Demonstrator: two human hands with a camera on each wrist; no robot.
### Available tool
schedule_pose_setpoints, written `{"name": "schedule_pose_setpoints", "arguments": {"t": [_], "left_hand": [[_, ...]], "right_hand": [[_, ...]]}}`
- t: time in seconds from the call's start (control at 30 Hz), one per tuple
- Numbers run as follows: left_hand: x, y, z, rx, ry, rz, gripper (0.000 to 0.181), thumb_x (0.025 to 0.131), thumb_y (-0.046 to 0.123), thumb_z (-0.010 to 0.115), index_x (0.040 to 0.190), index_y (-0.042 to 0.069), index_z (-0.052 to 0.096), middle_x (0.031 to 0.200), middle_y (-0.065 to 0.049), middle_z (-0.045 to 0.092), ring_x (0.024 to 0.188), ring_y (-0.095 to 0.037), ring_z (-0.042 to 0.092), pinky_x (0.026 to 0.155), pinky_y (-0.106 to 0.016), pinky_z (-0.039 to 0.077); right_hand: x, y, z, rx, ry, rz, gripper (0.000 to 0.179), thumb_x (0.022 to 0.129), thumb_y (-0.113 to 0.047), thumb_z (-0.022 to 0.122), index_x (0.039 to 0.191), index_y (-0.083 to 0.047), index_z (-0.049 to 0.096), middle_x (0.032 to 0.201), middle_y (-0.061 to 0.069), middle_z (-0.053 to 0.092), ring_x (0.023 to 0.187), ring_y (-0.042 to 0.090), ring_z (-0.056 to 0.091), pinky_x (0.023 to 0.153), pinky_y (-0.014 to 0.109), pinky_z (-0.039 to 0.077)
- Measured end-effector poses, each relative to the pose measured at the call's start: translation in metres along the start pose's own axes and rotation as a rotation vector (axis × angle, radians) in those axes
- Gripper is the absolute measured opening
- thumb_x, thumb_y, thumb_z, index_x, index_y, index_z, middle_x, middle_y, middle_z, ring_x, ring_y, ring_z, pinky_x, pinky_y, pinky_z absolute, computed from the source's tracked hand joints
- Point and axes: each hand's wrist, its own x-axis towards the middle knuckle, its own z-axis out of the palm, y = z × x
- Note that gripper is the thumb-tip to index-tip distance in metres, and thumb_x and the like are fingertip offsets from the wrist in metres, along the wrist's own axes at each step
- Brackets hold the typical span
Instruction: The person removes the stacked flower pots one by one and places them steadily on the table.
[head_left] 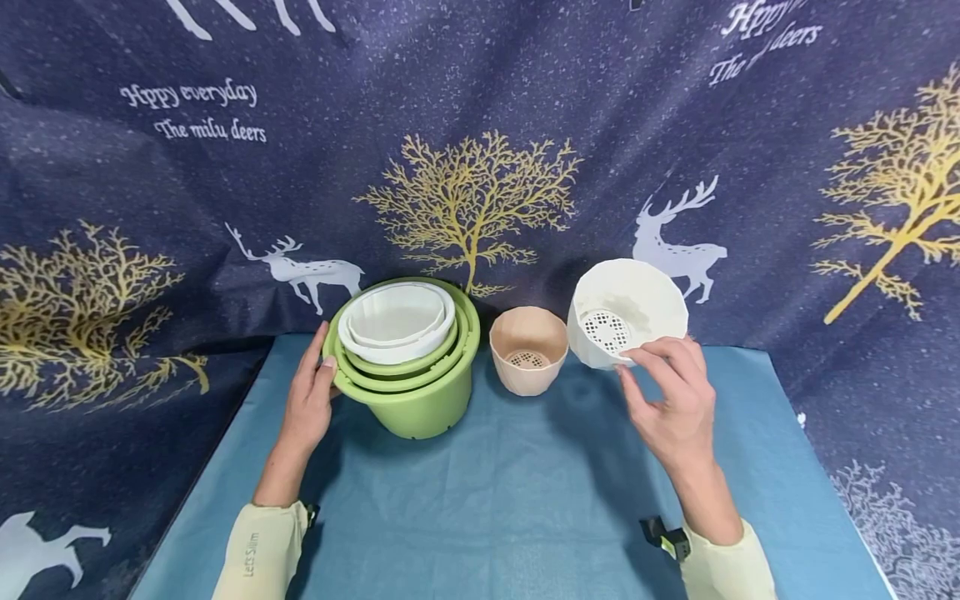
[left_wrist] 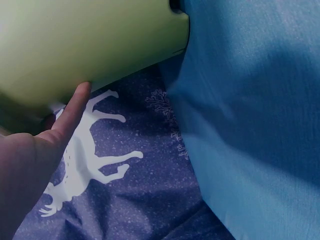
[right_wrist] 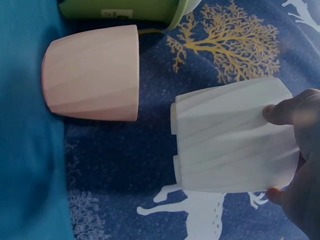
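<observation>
My right hand [head_left: 675,392] pinches the rim of a white flowerpot [head_left: 645,292] and holds it tilted above the table, its holed bottom showing. In the right wrist view, fingertips press on the ribbed wall of that white pot [right_wrist: 230,140]. At the left stands a nest of green flowerpots [head_left: 420,408], with white pots [head_left: 397,315] set inside. My left hand [head_left: 309,392] rests against the left side of the outer green pot. The left wrist view shows one straight finger touching the green wall [left_wrist: 100,40]. A pink flowerpot [head_left: 528,379] stands upright between the hands, untouched.
A blue cloth [head_left: 480,517] covers the table. Behind it hangs a dark blue curtain [head_left: 480,83] printed with deer and golden trees. The pots stand near the table's back edge, close to the curtain.
</observation>
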Motion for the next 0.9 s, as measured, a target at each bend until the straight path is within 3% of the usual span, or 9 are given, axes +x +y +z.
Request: {"name": "schedule_pose_setpoints", "arguments": {"t": [0.2,0.43,0.67,0.9], "left_hand": [[-0.001,0.001,0.0,0.003,0.0,-0.002,0.055,0.118,0.024,0.035,0.172,0.021,0.021,0.173,-0.016,0.021,0.121,0.006,0.051,0.082,-0.008,0.052],[0.001,-0.001,0.0,0.018,-0.003,-0.006,0.056,0.118,0.023,0.034,0.172,0.018,0.019,0.174,-0.016,0.02,0.132,-0.014,0.051,0.083,-0.008,0.052],[-0.001,0.001,0.0,-0.01,0.001,-0.003,0.056,0.118,0.023,0.035,0.172,0.021,0.021,0.174,-0.015,0.021,0.123,0.005,0.05,0.083,-0.009,0.053],[-0.002,0.001,0.0,-0.026,-0.005,-0.004,0.055,0.118,0.024,0.035,0.172,0.022,0.021,0.173,-0.015,0.02,0.121,0.006,0.052,0.084,-0.009,0.053]], "right_hand": [[-0.004,0.006,-0.003,-0.027,-0.023,0.022,0.017,0.077,0.006,0.081,0.093,0.004,0.08,0.091,0.02,0.069,0.092,0.045,0.058,0.105,0.046,0.043],[-0.013,0.017,-0.003,-0.043,-0.043,0.049,0.016,0.078,0.004,0.081,0.094,0.004,0.08,0.091,0.019,0.07,0.092,0.044,0.058,0.108,0.041,0.042],[-0.026,0.028,0.001,-0.026,-0.066,0.08,0.018,0.077,0.004,0.082,0.095,0.002,0.081,0.091,0.017,0.07,0.093,0.042,0.058,0.102,0.03,0.041],[-0.036,0.035,0.004,-0.046,-0.104,0.113,0.019,0.077,0.005,0.084,0.096,0.0,0.081,0.093,0.015,0.07,0.094,0.04,0.058,0.088,0.04,0.042]]}}
